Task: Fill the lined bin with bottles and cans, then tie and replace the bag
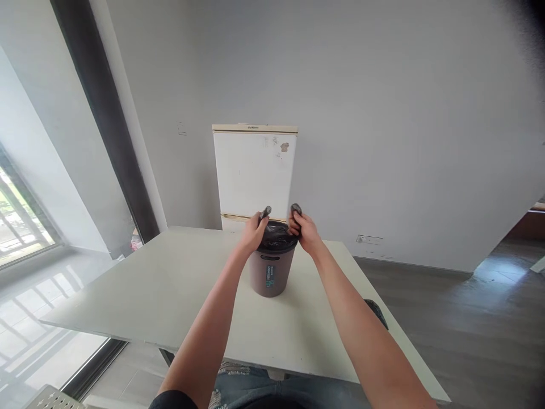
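A brownish-mauve trash can with a black rim and a teal label stands upright on the table. Inside it shows a black plastic trash bag. My left hand is closed on a gathered bit of the bag at the can's left side, and a dark tip sticks up past the fingers. Over the right side of the rim, my right hand grips another bunched part of the black plastic. Where the bag runs between the hands and the rim is partly hidden by my fingers.
The can rests on a pale table. Under my right forearm, a dark object lies near the table's right edge. Behind the table stands a white refrigerator against a grey wall. A perforated light-coloured seat shows at the lower left.
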Demonstrator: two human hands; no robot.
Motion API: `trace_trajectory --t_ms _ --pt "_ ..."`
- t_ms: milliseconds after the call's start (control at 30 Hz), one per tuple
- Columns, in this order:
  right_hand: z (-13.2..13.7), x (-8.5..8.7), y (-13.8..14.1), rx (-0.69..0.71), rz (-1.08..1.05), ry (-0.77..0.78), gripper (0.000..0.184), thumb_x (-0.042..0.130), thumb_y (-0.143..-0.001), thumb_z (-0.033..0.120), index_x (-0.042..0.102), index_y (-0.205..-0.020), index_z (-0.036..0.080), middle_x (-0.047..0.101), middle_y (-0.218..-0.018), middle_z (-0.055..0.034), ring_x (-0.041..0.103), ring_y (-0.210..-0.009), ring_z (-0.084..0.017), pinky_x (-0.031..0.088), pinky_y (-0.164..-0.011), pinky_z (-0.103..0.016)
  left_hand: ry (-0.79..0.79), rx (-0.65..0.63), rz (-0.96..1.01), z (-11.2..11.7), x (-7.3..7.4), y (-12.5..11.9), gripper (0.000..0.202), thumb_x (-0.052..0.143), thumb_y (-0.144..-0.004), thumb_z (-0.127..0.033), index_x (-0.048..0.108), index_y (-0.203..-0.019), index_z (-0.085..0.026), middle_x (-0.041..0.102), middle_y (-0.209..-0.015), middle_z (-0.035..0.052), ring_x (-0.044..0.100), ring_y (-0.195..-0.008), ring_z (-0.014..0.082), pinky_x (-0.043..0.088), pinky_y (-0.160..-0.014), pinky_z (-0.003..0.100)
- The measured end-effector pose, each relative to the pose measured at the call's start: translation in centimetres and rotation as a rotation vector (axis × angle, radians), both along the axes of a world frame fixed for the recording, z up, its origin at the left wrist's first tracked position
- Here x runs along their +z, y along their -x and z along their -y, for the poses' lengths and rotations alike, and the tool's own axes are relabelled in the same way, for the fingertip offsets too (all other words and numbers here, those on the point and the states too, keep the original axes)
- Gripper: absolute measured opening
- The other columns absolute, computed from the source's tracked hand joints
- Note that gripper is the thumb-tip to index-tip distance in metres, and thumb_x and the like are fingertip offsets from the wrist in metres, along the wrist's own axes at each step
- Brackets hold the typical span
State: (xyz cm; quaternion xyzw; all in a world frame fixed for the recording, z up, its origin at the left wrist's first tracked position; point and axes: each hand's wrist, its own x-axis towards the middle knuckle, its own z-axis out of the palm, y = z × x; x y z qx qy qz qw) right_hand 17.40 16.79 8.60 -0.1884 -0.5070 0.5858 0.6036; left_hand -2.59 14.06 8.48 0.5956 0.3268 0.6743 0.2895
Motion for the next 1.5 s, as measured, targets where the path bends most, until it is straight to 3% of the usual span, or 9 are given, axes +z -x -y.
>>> trace_trajectory --t_ms 200,400,533,700,833,1000,1067,1333,1500 --pt "-0.7 1.2 0.8 0.079 0.291 -0.059 0.013 0.071 -0.080 0.032 0.068 -0.075 0.021 0.049 -0.056 0.0059 0.043 -0.052 -0.012 0.039 -0.052 -0.027 -0.086 -0.002 -0.135 0.5 0.4 -1.2 0.006 0.072 -0.085 -0.021 0.077 -0.083 -0.024 0.070 -0.078 0.0048 0.063 -0.078 0.0244 0.049 -0.083 0.037" --pt "-0.3 0.8 1.5 0.036 0.486 -0.203 0.011 0.073 -0.080 0.031 0.069 -0.075 0.022 0.059 -0.060 0.0052 0.049 -0.061 -0.015 0.039 -0.060 -0.028 -0.110 0.011 -0.187 -0.5 0.2 -1.2 0.016 0.071 -0.081 -0.013 0.083 -0.086 -0.022 0.068 -0.135 0.0136 0.070 -0.107 0.0307 0.054 -0.095 0.044" --pt "-0.1 0.7 1.8 -0.006 0.556 -0.261 0.009 0.074 -0.077 0.031 0.069 -0.076 0.023 0.065 -0.068 0.0035 0.057 -0.073 -0.019 0.045 -0.068 -0.030 -0.026 -0.024 -0.299 -0.2 0.2 -1.7 0.018 0.068 -0.082 -0.011 0.083 -0.086 -0.022 0.078 -0.117 0.0106 0.074 -0.103 0.0283 0.059 -0.095 0.043" --pt "0.6 0.6 1.8 -0.072 0.610 -0.309 0.014 0.071 -0.081 0.035 0.067 -0.085 0.023 0.072 -0.082 0.0003 0.063 -0.085 -0.022 0.047 -0.075 -0.033 0.036 0.164 -0.298 0.7 0.6 -2.6 0.031 0.058 -0.086 -0.009 0.083 -0.099 -0.021 0.081 -0.105 0.0047 0.073 -0.083 0.0191 0.060 -0.085 0.033" --pt "1.5 0.2 1.0 -0.160 0.652 -0.347 0.028 0.069 -0.088 0.048 0.060 -0.106 0.028 0.072 -0.082 0.0044 0.062 -0.074 -0.019 0.048 -0.069 -0.030 0.077 0.303 -0.341 1.2 1.1 -2.6 0.028 0.058 -0.086 -0.011 0.083 -0.096 -0.019 0.081 -0.088 0.0041 0.071 -0.077 0.0195 0.055 -0.078 0.030" --pt "1.5 -0.5 0.7 -0.402 0.857 -0.559 0.029 0.060 -0.096 0.048 0.068 -0.080 0.025 0.068 -0.084 -0.0018 0.063 -0.081 -0.021 0.049 -0.076 -0.034 0.124 0.435 -0.460 1.6 1.6 -2.5 0.025 0.057 -0.087 -0.012 0.081 -0.085 -0.018 0.078 -0.083 0.0087 0.068 -0.079 0.0215 0.048 -0.077 0.031" --pt "1.6 -0.9 1.0 -0.448 0.891 -0.579 0.023 0.059 -0.097 0.039 0.073 -0.086 0.025 0.068 -0.092 -0.0047 0.064 -0.088 -0.023 0.048 -0.082 -0.036 0.161 0.454 -0.514 1.6 1.7 -2.4 0.024 0.057 -0.087 -0.012 0.078 -0.077 -0.018 0.075 -0.076 0.0095 0.066 -0.076 0.0214 0.045 -0.074 0.030" --pt "2.6 -1.4 1.8 -0.628 1.060 -0.738 0.029 0.052 -0.102 0.027 0.065 -0.128 0.026 0.065 -0.112 -0.0090 0.065 -0.100 -0.025 0.048 -0.083 -0.036 0.326 0.272 -0.677 0.8 3.1 -1.8 0.032 0.057 -0.090 -0.017 0.065 -0.059 -0.016 0.062 -0.056 0.0047 0.054 -0.056 0.0162 0.037 -0.059 0.028" --pt "2.0 -0.2 1.5 -0.500 1.048 -0.707 0.021 0.063 -0.096 0.027 0.069 -0.117 0.026 0.071 -0.108 -0.0072 0.064 -0.100 -0.025 0.047 -0.087 -0.037 0.315 0.164 -0.725 0.5 3.8 -1.3 0.034 0.065 -0.081 -0.015 0.054 -0.049 -0.018 0.050 -0.047 -0.0008 0.047 -0.051 0.0142 0.034 -0.056 0.028"
